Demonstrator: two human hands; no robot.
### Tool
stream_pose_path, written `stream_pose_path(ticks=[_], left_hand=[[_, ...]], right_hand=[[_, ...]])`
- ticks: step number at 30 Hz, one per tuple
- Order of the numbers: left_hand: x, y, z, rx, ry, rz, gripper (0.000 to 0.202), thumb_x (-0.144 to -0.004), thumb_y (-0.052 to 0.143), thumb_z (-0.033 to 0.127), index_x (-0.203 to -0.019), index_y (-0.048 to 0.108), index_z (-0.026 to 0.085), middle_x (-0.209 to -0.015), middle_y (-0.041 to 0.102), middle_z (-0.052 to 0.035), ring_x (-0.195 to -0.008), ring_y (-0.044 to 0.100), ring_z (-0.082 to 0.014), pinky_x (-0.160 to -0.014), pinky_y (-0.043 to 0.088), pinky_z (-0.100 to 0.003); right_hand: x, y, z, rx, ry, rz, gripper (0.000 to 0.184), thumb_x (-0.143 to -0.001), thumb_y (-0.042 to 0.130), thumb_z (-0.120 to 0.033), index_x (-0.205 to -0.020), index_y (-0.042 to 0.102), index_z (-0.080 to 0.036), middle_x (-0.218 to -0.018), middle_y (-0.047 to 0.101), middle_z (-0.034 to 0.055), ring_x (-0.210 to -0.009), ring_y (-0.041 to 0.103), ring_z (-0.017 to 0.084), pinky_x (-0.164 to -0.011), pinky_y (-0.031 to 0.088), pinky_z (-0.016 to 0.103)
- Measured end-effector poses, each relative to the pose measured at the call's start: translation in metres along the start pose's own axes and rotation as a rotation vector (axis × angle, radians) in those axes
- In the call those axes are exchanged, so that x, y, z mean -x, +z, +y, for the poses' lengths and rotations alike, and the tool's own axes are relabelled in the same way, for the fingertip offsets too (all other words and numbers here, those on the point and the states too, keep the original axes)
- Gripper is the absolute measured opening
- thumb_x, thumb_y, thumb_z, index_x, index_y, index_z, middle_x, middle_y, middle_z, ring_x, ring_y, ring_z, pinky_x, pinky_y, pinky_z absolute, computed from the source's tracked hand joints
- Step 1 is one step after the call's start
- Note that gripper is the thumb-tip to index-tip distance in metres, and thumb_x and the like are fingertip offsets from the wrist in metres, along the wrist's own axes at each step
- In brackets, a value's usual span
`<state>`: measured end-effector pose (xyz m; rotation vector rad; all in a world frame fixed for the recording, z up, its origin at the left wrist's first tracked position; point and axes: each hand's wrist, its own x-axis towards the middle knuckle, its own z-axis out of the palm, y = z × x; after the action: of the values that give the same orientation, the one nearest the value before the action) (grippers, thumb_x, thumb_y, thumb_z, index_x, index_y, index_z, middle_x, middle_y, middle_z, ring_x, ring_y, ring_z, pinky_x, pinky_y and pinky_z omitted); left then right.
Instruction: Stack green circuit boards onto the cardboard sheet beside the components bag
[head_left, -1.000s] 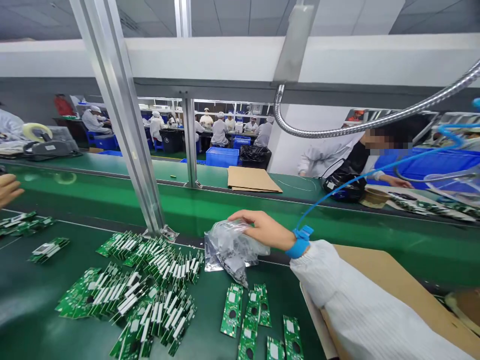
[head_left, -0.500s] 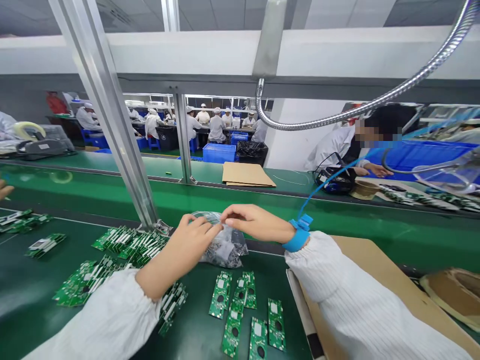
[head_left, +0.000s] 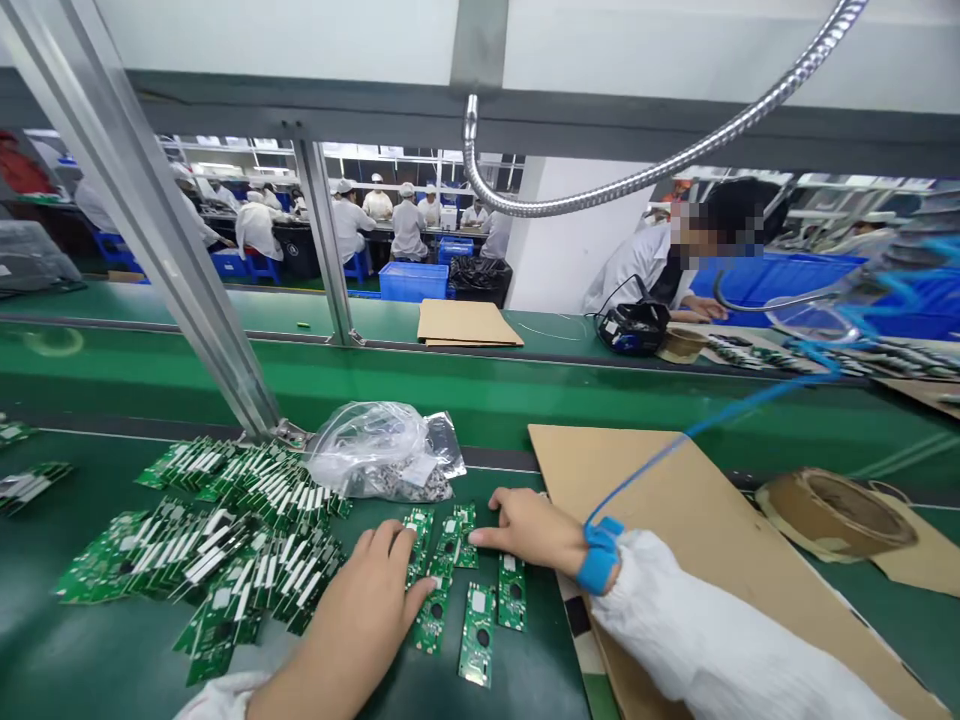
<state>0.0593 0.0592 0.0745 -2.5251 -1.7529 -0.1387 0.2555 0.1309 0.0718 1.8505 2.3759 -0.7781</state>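
Note:
My left hand lies flat on the green mat, fingers stretched out onto a small green circuit board. My right hand, with a blue wrist strap and blue cord, rests beside it, its fingers extended and touching the boards laid out flat in a small group. Neither hand grips anything. A clear plastic bag of small dark parts lies on the mat just beyond the boards, apart from both hands.
A large heap of green circuit boards covers the mat at left. A brown cardboard sheet lies at right, with a tape roll beyond it. A slanted metal post rises at left. A person sits across the conveyor.
Both hands have let go of the plastic bag, which now lies on the mat, and have come down toward me onto the flat boards. The camera has tilted downward.

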Motion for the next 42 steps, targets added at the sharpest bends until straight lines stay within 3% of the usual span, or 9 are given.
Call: stream_pose_path(ticks=[2, 6, 10, 21, 25, 29, 32, 37, 42], left_hand=[[-0.001, 0.013, 0.006, 0.017, -0.053, -0.019, 0.033, -0.079, 0.059, 0.026, -0.107, 0.060, 0.007, -0.107, 0.064, -0.0173, -0.095, 0.059, -0.0313, -0.074, 0.051, -0.041], [-0.008, 0.022, 0.014, 0.040, -0.089, -0.040, 0.024, -0.078, 0.059, 0.021, -0.101, 0.064, 0.015, -0.109, 0.063, -0.0127, -0.100, 0.055, -0.0319, -0.075, 0.049, -0.043], [-0.012, 0.025, 0.020, 0.051, -0.098, -0.020, 0.020, -0.077, 0.061, 0.020, -0.095, 0.067, 0.015, -0.113, 0.062, -0.0123, -0.104, 0.052, -0.0330, -0.076, 0.046, -0.044], [-0.016, 0.030, 0.024, 0.066, -0.098, 0.058, 0.029, -0.083, 0.055, 0.026, -0.110, 0.062, 0.016, -0.119, 0.060, -0.0108, -0.108, 0.049, -0.0303, -0.082, 0.045, -0.043], [-0.013, 0.026, 0.019, 0.076, -0.103, 0.083, 0.035, -0.082, 0.055, 0.029, -0.115, 0.059, 0.017, -0.122, 0.058, -0.0125, -0.109, 0.049, -0.0326, -0.082, 0.044, -0.046], [-0.012, 0.029, 0.009, 0.100, -0.116, 0.083, 0.032, -0.084, 0.051, 0.031, -0.111, 0.062, 0.018, -0.124, 0.057, -0.0137, -0.111, 0.048, -0.0345, -0.081, 0.044, -0.049], [-0.013, 0.034, 0.007, 0.118, -0.110, 0.064, 0.031, -0.084, 0.049, 0.032, -0.109, 0.064, 0.021, -0.124, 0.058, -0.0118, -0.111, 0.049, -0.0337, -0.081, 0.045, -0.049], [-0.012, 0.041, 0.010, 0.116, -0.136, 0.061, 0.029, -0.084, 0.050, 0.027, -0.107, 0.065, 0.022, -0.124, 0.058, -0.0110, -0.115, 0.046, -0.0332, -0.086, 0.042, -0.049], [-0.012, 0.043, 0.004, 0.142, -0.140, 0.022, 0.029, -0.083, 0.049, 0.028, -0.107, 0.065, 0.023, -0.125, 0.058, -0.0100, -0.116, 0.046, -0.0330, -0.085, 0.043, -0.049]], right_hand=[[-0.002, 0.017, -0.007, -0.034, 0.048, 0.003, 0.034, -0.085, 0.054, -0.042, -0.105, 0.056, -0.014, -0.094, 0.063, 0.0036, -0.080, 0.062, 0.015, -0.073, 0.051, 0.036], [-0.008, 0.032, -0.029, -0.093, 0.120, 0.046, 0.034, -0.086, 0.054, -0.040, -0.109, 0.054, -0.015, -0.102, 0.061, 0.0054, -0.089, 0.060, 0.018, -0.077, 0.050, 0.038], [-0.012, 0.033, -0.039, -0.142, 0.160, 0.068, 0.029, -0.086, 0.056, -0.035, -0.107, 0.055, -0.015, -0.105, 0.060, 0.0050, -0.091, 0.060, 0.018, -0.078, 0.050, 0.038], [-0.011, 0.033, -0.042, -0.249, 0.090, 0.131, 0.024, -0.088, 0.053, -0.032, -0.105, 0.057, -0.016, -0.102, 0.061, 0.0041, -0.087, 0.061, 0.016, -0.076, 0.051, 0.036], [-0.002, 0.008, -0.018, -0.228, 0.123, 0.183, 0.025, -0.087, 0.055, -0.032, -0.106, 0.056, -0.015, -0.102, 0.061, 0.0042, -0.085, 0.061, 0.016, -0.073, 0.052, 0.035], [-0.004, -0.036, 0.035, -0.134, 0.255, 0.295, 0.025, -0.088, 0.053, -0.032, -0.105, 0.056, -0.015, -0.101, 0.061, 0.0040, -0.085, 0.061, 0.016, -0.073, 0.052, 0.035], [-0.023, -0.058, 0.071, -0.033, 0.369, 0.396, 0.026, -0.088, 0.053, -0.033, -0.108, 0.055, -0.016, -0.108, 0.059, 0.0054, -0.092, 0.059, 0.018, -0.078, 0.050, 0.038], [-0.059, -0.048, 0.091, 0.062, 0.405, 0.401, 0.029, -0.087, 0.055, -0.032, -0.110, 0.054, -0.015, -0.110, 0.058, 0.0070, -0.094, 0.059, 0.019, -0.079, 0.050, 0.038], [-0.066, -0.032, 0.099, 0.094, 0.400, 0.391, 0.029, -0.087, 0.054, -0.032, -0.110, 0.054, -0.015, -0.110, 0.058, 0.0068, -0.094, 0.059, 0.019, -0.079, 0.050, 0.039]])
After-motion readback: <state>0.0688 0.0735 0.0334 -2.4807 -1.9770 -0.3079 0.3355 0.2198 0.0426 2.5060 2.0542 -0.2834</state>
